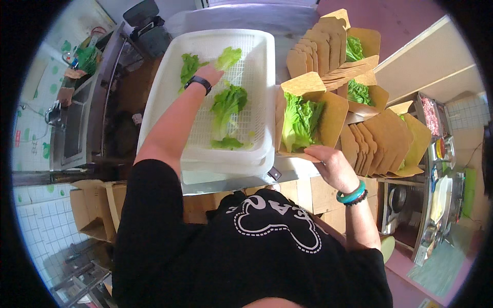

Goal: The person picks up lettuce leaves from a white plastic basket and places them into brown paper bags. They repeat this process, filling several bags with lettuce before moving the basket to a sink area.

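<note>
My left hand (210,74) reaches into a white plastic basket (269,92), its fingers at a light green lettuce leaf (229,57); whether they grip it is hard to see. A darker lettuce leaf (189,66) lies beside that hand, and more lettuce (228,104) rests nearer me on the basket's grid floor. Right of the basket stands an open kraft paper box (334,111) with lettuce (302,121) inside. My right hand (332,163) holds the near edge of this box, thumb and fingers at its rim.
Nested kraft boxes (323,42) stand at the back right, and another nested row (385,142) is at the right; some hold lettuce. A metal tray of raw meat (429,115) is farther right. A cardboard box (92,208) sits on the left, below a metal counter (79,123).
</note>
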`<action>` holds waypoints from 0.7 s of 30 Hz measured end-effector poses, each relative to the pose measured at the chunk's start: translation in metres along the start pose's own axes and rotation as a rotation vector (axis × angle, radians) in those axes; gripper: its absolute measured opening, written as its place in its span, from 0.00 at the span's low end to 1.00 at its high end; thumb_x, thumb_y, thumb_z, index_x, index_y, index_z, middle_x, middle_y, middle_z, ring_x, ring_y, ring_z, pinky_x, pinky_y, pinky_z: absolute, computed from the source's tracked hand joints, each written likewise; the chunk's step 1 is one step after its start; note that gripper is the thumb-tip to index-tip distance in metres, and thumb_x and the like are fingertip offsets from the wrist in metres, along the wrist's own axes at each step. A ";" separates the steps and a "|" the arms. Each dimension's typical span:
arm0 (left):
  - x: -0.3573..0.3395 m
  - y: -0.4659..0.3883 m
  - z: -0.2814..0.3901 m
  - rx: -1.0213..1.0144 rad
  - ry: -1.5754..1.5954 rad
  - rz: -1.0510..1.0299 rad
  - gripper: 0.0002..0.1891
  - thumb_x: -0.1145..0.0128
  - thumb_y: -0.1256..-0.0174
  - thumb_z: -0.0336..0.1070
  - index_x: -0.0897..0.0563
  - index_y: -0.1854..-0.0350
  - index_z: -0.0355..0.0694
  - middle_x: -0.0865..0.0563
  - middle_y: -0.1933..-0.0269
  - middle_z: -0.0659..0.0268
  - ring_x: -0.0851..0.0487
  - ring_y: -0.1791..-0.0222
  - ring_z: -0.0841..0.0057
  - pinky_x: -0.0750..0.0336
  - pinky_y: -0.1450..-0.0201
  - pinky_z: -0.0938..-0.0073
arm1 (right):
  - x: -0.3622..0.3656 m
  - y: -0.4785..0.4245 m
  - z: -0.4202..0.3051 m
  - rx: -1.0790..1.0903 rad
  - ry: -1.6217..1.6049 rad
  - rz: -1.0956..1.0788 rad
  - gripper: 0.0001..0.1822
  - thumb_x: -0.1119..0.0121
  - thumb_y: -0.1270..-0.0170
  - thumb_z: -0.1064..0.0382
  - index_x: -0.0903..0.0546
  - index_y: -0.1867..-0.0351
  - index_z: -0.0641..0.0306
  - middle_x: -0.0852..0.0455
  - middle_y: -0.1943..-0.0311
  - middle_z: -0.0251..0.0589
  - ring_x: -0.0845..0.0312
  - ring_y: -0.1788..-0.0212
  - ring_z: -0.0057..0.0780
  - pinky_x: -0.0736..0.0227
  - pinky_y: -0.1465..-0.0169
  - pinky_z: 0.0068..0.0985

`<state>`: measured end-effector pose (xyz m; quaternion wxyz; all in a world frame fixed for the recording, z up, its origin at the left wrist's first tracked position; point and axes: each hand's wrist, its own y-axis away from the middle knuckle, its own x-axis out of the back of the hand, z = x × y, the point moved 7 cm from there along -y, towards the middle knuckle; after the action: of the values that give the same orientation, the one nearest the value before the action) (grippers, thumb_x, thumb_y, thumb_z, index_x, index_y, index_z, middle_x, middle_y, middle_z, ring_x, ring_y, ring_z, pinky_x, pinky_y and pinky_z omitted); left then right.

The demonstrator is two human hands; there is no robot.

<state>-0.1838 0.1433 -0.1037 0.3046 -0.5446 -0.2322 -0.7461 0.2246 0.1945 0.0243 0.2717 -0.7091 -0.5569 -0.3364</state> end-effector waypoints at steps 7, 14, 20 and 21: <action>-0.065 -0.026 -0.050 0.143 -0.101 -0.068 0.16 0.50 0.44 0.41 0.18 0.64 0.34 0.18 0.59 0.46 0.19 0.56 0.54 0.26 0.52 0.59 | -0.004 0.007 0.000 -0.026 0.076 0.060 0.21 0.48 0.54 0.79 0.24 0.54 0.69 0.22 0.54 0.54 0.27 0.49 0.49 0.31 0.45 0.34; 0.074 0.004 0.068 -0.302 0.151 0.260 0.13 0.51 0.44 0.36 0.19 0.65 0.33 0.18 0.66 0.49 0.19 0.65 0.55 0.26 0.61 0.61 | -0.003 0.009 0.000 -0.028 0.121 0.135 0.17 0.46 0.53 0.75 0.22 0.58 0.68 0.20 0.57 0.50 0.25 0.52 0.46 0.29 0.48 0.33; 0.125 0.108 0.224 -1.049 0.378 -0.101 0.09 0.51 0.44 0.31 0.19 0.66 0.35 0.20 0.73 0.55 0.21 0.70 0.61 0.28 0.66 0.65 | -0.004 0.005 -0.001 0.055 0.134 0.146 0.15 0.45 0.52 0.75 0.22 0.59 0.69 0.19 0.58 0.50 0.24 0.54 0.45 0.28 0.50 0.33; 0.116 0.120 0.243 -1.181 0.268 -0.114 0.09 0.50 0.45 0.31 0.18 0.67 0.36 0.19 0.72 0.55 0.21 0.69 0.61 0.27 0.65 0.63 | -0.004 0.006 -0.002 0.055 0.134 0.149 0.15 0.45 0.52 0.75 0.22 0.59 0.69 0.19 0.59 0.50 0.24 0.54 0.45 0.28 0.50 0.33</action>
<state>0.0389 0.2002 0.0816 -0.0629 -0.5097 0.2324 -0.8260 0.2291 0.1894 0.0226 0.3520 -0.7166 -0.4925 -0.3464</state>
